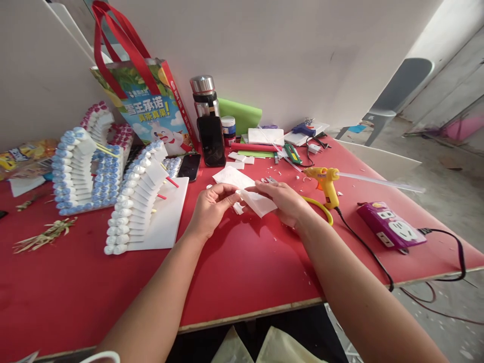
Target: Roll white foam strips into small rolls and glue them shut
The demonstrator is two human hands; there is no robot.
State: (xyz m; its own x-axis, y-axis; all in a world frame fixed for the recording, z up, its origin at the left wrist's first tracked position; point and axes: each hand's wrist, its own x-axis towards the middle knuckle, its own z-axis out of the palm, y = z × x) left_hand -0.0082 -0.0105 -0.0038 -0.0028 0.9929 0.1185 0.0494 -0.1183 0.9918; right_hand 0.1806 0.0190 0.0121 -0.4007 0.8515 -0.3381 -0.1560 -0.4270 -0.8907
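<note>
White paper piece (261, 203), held above the red desk (242, 275) between the left hand (212, 205) and right hand (284, 199), whose fingers pinch its edges, appears to be in a folding or shaping step, the next move likely calling for a light, steady grip.

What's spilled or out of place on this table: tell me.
Small white scraps litter the red tabletop around the yellow glue gun, apparently unswept offcuts. Dry stalks lie loose on the left, looking odd beside the neatly stacked blue-and-white model. No spilled liquid shows.
</note>
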